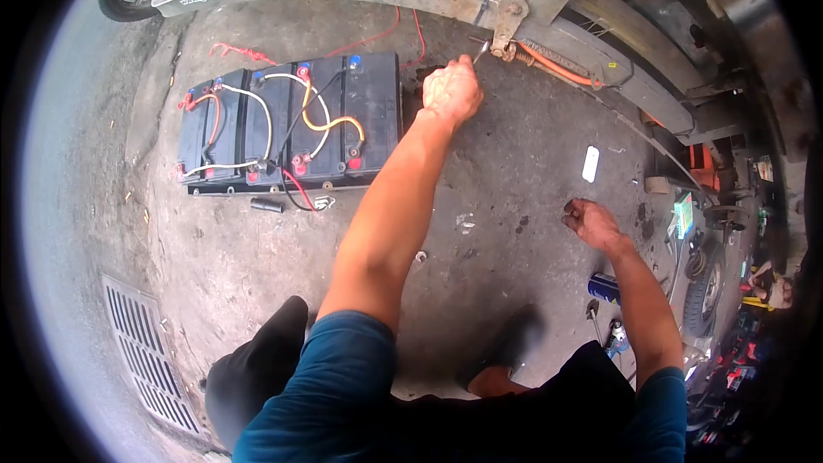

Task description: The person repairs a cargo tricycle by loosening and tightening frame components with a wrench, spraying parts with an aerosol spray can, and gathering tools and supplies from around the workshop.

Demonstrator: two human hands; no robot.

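My left hand is stretched forward and closed around a wrench. Most of the tool is hidden in the fist, and its shiny end reaches the greasy metal linkage under the vehicle frame. A coil spring and an orange cable run off beside that joint. Lower down, above the concrete floor, my right hand has its fingers curled together with dark, greasy tips. Whatever it may hold is too small to make out.
Wired black batteries stand left of my left arm. A white tag lies on the floor. Near my right arm are a blue can, a tire and a green box. A drain grate is at lower left.
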